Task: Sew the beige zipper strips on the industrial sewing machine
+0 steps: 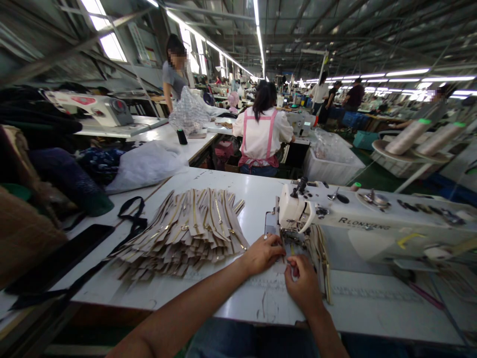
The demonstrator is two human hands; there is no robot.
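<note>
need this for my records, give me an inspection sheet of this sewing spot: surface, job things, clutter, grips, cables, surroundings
Surface: white table, with dark scuffs and ruler markings.
Job's things: pile of zipper strips left of the sewing machine; smaller bundle right of its needle area.
Clutter: dark strap and black flat panel at left; whitish plastic beyond.
Grips: left grip by the needle area, fingers low; right grip beside it, fingers curled; exact hold unclear.
Cables: none identifiable for certain.
Surroundings: seated person ahead, back turned; white bin to their right; thread cones behind the machine.
</note>
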